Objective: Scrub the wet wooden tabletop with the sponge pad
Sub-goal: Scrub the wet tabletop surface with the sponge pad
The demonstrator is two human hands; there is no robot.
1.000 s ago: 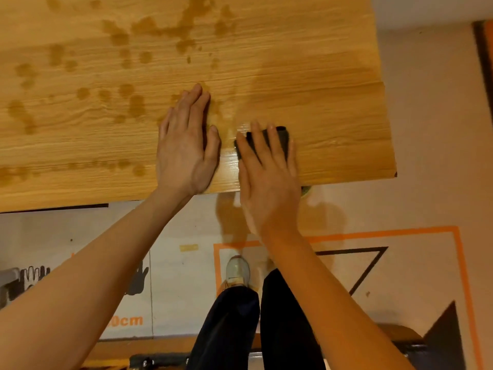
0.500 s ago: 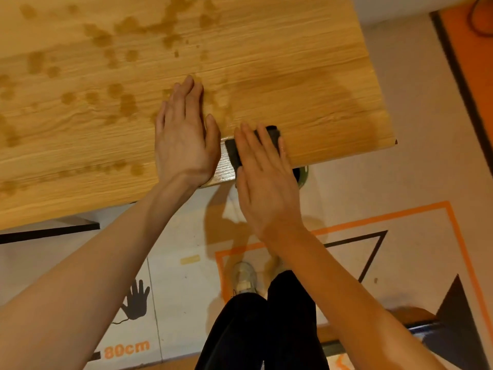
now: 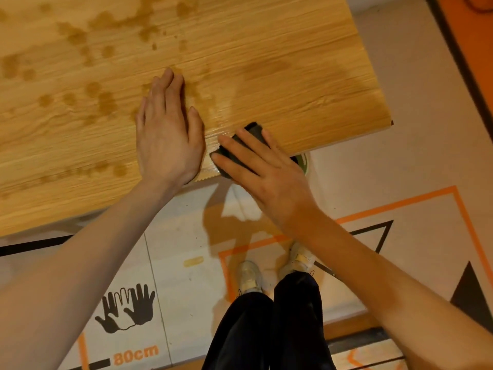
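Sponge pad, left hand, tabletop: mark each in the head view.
sponge pad (image 3: 254,128): head view, dark top corner past the fingertips.
left hand (image 3: 168,137): head view, back of the hand.
tabletop (image 3: 293,76): head view, bare wood right of centre.

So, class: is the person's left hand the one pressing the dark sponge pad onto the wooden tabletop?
No: the right hand presses the dark sponge pad, while the left hand lies flat on the wooden tabletop.

- Right hand (image 3: 262,173) has turned since a second ago: its fingers, then pointing straight up the tabletop (image 3: 266,76), now angle up and to the left.
- Sponge pad (image 3: 241,145) under it has drawn back from further in to the near edge and now sits skewed.
- Both shoes (image 3: 274,265) are now visible; earlier only one.
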